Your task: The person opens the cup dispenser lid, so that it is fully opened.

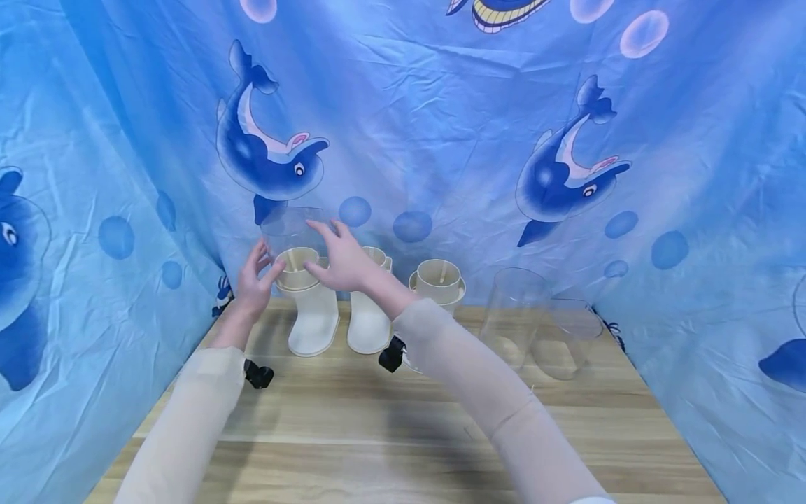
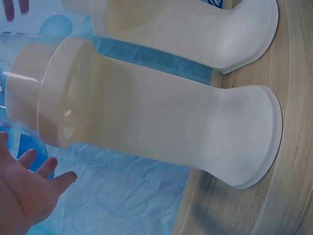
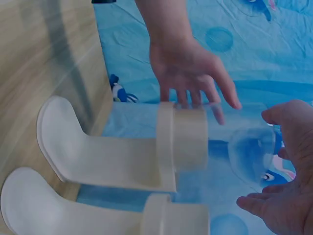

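A clear plastic cylinder [image 1: 292, 225] stands upright over the cream ring at the top of the leftmost white boot-shaped piece [image 1: 313, 320]. In the left wrist view its wall surrounds that ring [image 2: 30, 83]. My left hand [image 1: 253, 285] is beside the cylinder's lower left, fingers spread and slightly bent. On the other side, my right hand [image 1: 345, 257] is held near the cylinder's upper part, with thumb and fingers apart. The right wrist view has the cylinder [image 3: 244, 147] between both hands, neither wrapped around it.
A second white boot [image 1: 368, 322] stands just right of the first. Further right is another boot with a ring on top [image 1: 439, 273], partly behind my right sleeve. Two more clear cylinders [image 1: 513, 308] stand at the table's back right. A blue dolphin-print curtain [image 1: 428, 154] encloses the wooden table [image 1: 327, 434].
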`<state>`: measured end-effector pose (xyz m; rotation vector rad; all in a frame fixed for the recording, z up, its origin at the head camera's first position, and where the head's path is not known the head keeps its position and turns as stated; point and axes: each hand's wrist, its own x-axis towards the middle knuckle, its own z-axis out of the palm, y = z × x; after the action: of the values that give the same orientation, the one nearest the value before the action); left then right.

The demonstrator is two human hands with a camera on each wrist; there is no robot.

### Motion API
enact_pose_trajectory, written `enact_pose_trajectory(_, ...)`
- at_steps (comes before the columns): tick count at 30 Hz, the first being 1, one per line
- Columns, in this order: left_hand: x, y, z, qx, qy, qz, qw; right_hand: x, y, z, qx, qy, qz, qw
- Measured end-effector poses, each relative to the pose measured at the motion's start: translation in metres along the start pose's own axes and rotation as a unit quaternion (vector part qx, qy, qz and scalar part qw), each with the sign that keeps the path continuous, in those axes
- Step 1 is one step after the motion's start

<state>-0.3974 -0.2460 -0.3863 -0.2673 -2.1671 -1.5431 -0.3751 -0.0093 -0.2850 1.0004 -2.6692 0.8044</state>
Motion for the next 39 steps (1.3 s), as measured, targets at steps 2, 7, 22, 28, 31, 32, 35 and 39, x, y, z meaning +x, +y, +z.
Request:
enact_pose_trajectory(2,0.001,-0.001,0.002,0.001,0.0,-0.001,1.0,0.004,-0.002,0.007,0.0,-0.011,0.001,0.9999)
enact_pose_trajectory(7,0.002,0.001,0.004,0.006,-0.009,0.002,0.9999,0.011,-0.005,0.016,-0.005,-0.022,-0.002,0.9998)
enact_pose_trajectory(22,-0.005,0.041,-0.018,0.048,0.02,0.049,0.9974,-0.001,-0.003,0.005,0.086,0.001,-0.067,0.994)
enact_pose_trajectory(28,-0.025,0.082,-0.025,0.047,0.064,0.032,0.9964,-0.019,-0.018,-0.006,0.149,0.049,-0.096,0.983)
enact_pose_trajectory(31,-0.039,0.104,-0.028,0.057,0.068,0.006,0.996,-0.03,-0.026,-0.012,0.128,0.086,-0.109,0.9821)
enact_pose_trajectory(32,-0.044,0.111,-0.028,0.058,0.067,-0.001,0.996,-0.034,-0.029,-0.014,0.12,0.099,-0.115,0.9812)
enact_pose_trajectory(35,-0.059,0.131,-0.025,0.043,0.063,-0.005,0.9971,-0.051,-0.035,-0.02,0.104,0.141,-0.135,0.9753)
enact_pose_trajectory(39,-0.082,0.149,-0.01,0.012,0.049,0.023,0.9984,-0.085,-0.034,-0.028,0.095,0.181,-0.156,0.9664)
